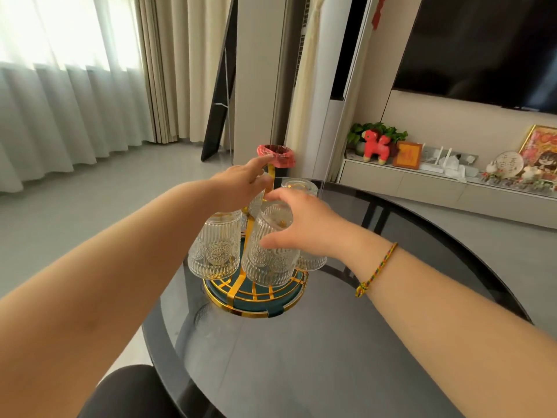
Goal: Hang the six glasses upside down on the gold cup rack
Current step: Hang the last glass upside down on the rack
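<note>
The gold cup rack (241,300) stands on a round dark glass table (316,357), with a teal and gold grid base and a red wrapped ring (275,155) on top of its gold post. Several ribbed clear glasses hang upside down on it. One glass (215,245) hangs at the front left. My right hand (304,224) grips the front glass (269,254), which is upside down and tilted over the rack. My left hand (244,181) holds the post just under the red ring. Another glass (300,185) shows behind my right hand.
The table's edge curves close at the front left, above my dark-clad knee (129,390). A low TV cabinet (437,182) with ornaments runs along the right wall, under a dark screen (482,46). Curtains (75,86) cover the window at left.
</note>
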`<state>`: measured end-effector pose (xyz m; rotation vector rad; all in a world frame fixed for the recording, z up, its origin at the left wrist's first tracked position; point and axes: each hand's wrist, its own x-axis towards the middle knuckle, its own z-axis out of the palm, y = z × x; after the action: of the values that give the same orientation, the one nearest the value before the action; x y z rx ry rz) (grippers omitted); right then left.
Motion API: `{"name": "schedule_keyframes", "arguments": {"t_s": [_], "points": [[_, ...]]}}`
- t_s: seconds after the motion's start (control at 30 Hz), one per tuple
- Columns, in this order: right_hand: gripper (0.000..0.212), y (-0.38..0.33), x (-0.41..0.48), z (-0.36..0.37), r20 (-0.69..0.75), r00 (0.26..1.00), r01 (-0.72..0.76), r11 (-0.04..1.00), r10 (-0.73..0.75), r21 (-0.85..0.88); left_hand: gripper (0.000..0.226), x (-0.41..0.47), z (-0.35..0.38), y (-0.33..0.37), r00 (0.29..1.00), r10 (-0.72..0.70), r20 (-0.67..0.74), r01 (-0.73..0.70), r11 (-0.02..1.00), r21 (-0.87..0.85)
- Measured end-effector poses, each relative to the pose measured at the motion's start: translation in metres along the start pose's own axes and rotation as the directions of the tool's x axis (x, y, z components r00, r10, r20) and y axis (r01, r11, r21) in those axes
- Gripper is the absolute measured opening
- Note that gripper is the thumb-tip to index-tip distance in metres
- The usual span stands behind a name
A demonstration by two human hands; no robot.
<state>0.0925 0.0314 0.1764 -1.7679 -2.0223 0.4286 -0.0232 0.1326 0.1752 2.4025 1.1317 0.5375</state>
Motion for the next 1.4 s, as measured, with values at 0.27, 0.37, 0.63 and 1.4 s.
{"name": "schedule_keyframes", "arguments": {"t_s": [0.27,0.37,0.63,1.4], "points": [[0.072,0.005,0.01,0.017,0.022,1.0,-0.002,1.0,0.003,-0.028,0.043,0.007,0.004,-0.002,0.99,0.047,-0.13,-0.028,0.989,0.143],[0.07,0.007,0.02,0.017,0.015,1.0,-0.006,1.0,0.006,-0.029,0.044,0.015,0.003,-0.006,0.989,0.04,-0.14,-0.016,0.986,0.165],[0.064,0.018,0.047,0.022,-0.034,0.999,-0.012,1.0,0.012,-0.023,0.045,0.041,-0.001,-0.019,0.984,0.013,-0.176,0.038,0.957,0.288],[0.02,0.062,-0.052,0.083,-0.48,0.876,0.082,0.967,0.045,0.24,0.033,-0.099,0.097,-0.006,0.752,0.19,-0.631,-0.229,0.973,0.02]]}}
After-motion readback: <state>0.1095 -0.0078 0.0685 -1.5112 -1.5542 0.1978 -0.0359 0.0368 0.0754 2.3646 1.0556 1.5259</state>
